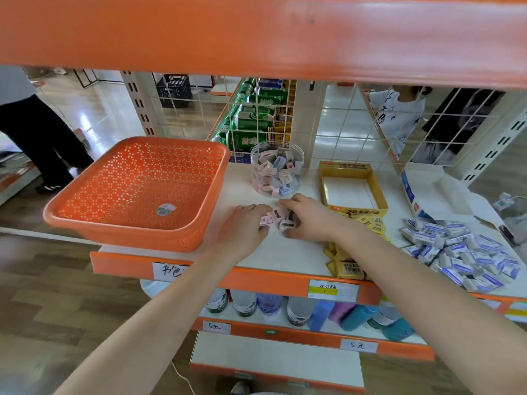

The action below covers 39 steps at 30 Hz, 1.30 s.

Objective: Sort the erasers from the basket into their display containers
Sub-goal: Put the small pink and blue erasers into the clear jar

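**While you hold pink erasers (278, 219) at centre**

Your orange basket (134, 223) rests at nine o'clock on the shelf (285, 253). Your left hand (245, 228) and right hand (308, 219) meet beside it, fingers curled round those erasers. A clear jar (277, 169) of erasers stands at twelve o'clock, a yellow box (356, 212) at two, and blue-white erasers (467, 255) lie heaped at three.

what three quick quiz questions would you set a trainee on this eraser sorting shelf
1. True or false: the orange basket holds no erasers.
2. Fill in: the yellow box is ____.
3. The small pink erasers gripped by the left hand and right hand match those in: A) the clear jar B) the yellow box C) the orange basket.
Key: 1 true; 2 empty; 3 A.
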### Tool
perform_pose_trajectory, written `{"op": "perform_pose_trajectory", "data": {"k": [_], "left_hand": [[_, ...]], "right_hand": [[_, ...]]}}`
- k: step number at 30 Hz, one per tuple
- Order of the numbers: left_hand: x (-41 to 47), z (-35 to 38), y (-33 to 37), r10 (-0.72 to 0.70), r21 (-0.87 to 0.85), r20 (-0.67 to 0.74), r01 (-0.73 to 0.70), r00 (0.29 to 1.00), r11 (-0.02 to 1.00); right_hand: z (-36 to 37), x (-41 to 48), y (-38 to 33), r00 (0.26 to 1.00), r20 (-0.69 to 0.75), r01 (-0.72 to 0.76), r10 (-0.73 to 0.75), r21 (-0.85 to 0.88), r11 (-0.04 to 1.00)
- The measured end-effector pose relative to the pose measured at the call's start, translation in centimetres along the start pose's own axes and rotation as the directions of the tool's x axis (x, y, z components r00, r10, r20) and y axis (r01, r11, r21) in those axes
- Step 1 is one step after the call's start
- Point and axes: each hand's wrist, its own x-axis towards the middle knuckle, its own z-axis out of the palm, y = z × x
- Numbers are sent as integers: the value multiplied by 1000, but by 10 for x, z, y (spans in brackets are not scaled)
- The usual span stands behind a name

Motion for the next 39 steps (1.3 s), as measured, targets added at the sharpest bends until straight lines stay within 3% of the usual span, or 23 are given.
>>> {"op": "perform_pose_trajectory", "data": {"k": [9,21,28,39], "left_hand": [[-11,-10,-12,-38,-42,-108,34,993,999],[-22,-14,-18,-98,-159,-174,70,980,985],[-17,-16,-10,-75,-218,-239,22,968,976],[29,-46,17,-67,-263,-388,-40,919,964]], "right_hand": [[5,16,-2,998,24,51,-50,-50,997],[-2,16,-2,993,-36,113,-112,36,993],[-5,7,4,986,-106,144,-131,129,981],[-70,5,19,971,-229,27,65,376,926]]}}
